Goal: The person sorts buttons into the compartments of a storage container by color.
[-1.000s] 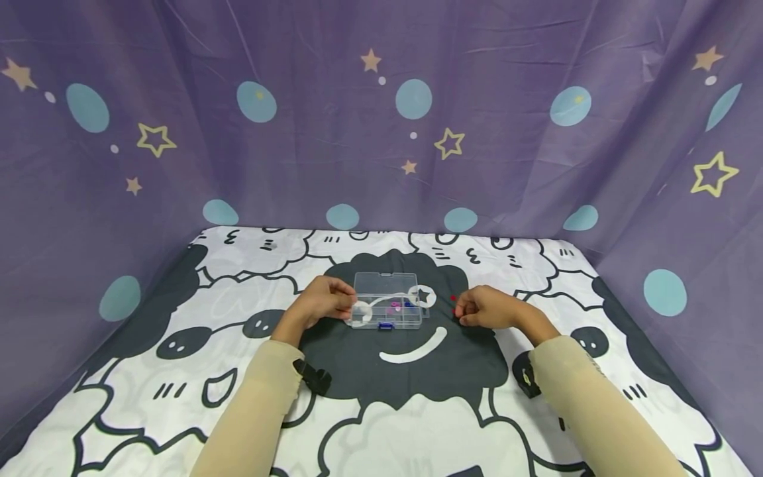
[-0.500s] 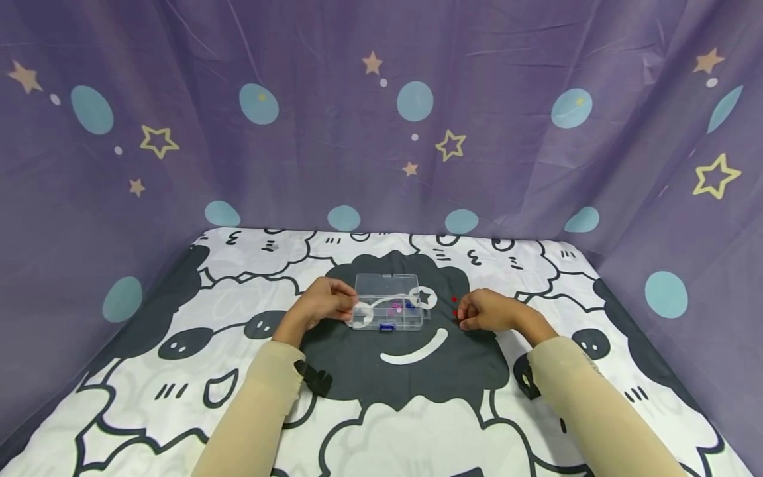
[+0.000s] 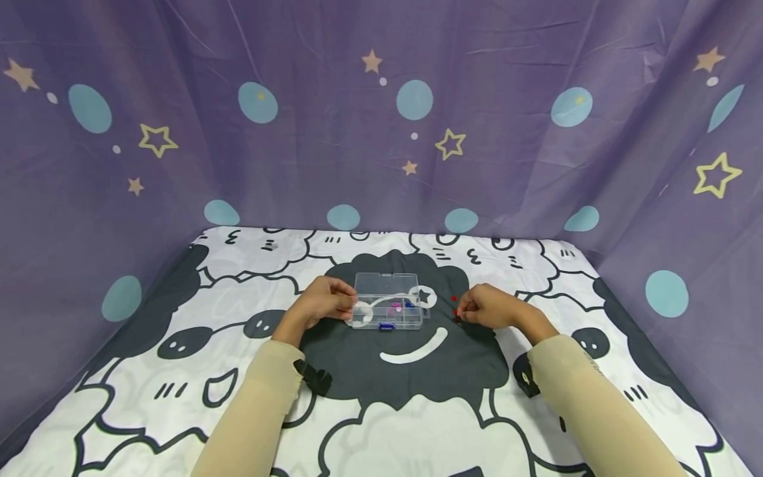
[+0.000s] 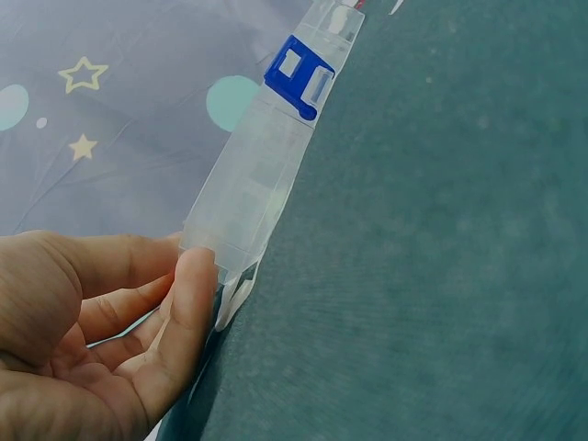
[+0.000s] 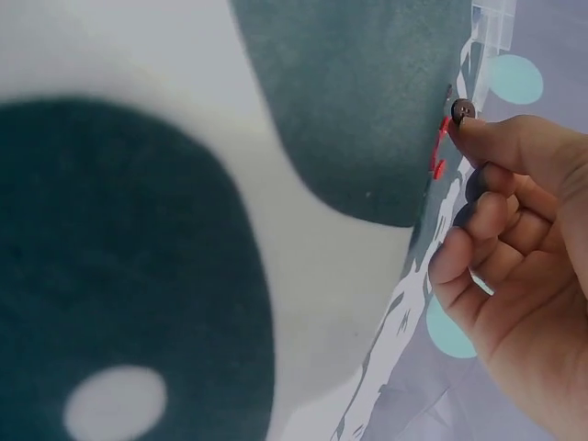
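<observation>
A clear plastic compartment box (image 3: 401,323) with a blue latch (image 4: 299,75) lies with its lid (image 3: 386,283) raised at the back. Small pink pieces (image 3: 395,307) and blue pieces (image 3: 409,305) sit in its compartments. My left hand (image 3: 324,301) holds the box's left end between thumb and fingers. To the right of the box, my right hand (image 3: 490,306) pinches a dark brown button (image 5: 463,111) at its fingertips, low over the cloth. Beside that button are small red buttons (image 5: 438,169), one of them farther back (image 3: 454,299).
A sheep-patterned black and white cloth (image 3: 411,381) covers the surface. Purple curtains (image 3: 334,119) with stars and dots stand behind and at both sides. Black wrist straps (image 3: 312,377) sit on the beige sleeves.
My right hand's fingertips have drawn together around the dark button and shifted slightly. My left hand and the box have stayed in place.
</observation>
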`<state>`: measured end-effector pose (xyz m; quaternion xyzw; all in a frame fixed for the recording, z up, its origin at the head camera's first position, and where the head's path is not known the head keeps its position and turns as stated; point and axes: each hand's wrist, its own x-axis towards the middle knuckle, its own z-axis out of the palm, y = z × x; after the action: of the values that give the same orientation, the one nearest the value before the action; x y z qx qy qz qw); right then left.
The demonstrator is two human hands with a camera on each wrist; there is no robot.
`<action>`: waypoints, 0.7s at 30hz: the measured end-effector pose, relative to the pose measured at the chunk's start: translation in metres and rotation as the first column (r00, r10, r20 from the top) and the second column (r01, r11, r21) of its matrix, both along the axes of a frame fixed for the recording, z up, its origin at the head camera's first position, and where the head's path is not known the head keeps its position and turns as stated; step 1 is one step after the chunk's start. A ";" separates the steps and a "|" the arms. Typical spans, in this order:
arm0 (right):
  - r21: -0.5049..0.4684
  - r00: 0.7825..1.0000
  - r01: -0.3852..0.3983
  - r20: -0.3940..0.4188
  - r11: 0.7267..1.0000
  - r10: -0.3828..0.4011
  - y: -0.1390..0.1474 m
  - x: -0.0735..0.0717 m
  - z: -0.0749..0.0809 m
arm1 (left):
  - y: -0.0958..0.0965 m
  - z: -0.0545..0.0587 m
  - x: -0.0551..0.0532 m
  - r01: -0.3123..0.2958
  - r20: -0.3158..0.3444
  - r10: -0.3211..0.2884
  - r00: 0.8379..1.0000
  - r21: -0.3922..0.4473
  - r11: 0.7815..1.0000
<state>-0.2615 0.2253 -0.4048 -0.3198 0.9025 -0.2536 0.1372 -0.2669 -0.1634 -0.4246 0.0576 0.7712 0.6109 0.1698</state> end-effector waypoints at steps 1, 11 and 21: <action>-0.005 1.000 0.001 -0.002 1.000 -0.001 0.000 0.000 0.001 | 0.000 0.000 0.000 0.003 -0.002 -0.003 1.000 0.000 1.000; -0.034 0.999 -0.001 -0.054 0.999 -0.001 -0.003 0.000 0.005 | 0.000 -0.001 -0.002 -0.009 0.005 0.009 1.000 0.003 1.000; -0.067 0.997 0.002 -0.076 0.998 -0.007 -0.010 -0.001 0.009 | 0.000 -0.002 -0.002 -0.019 0.015 0.019 1.000 0.000 1.000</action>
<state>-0.2623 0.2156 -0.3959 -0.3317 0.8987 -0.2719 0.0915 -0.2686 -0.1633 -0.4262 0.0458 0.7704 0.6128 0.1698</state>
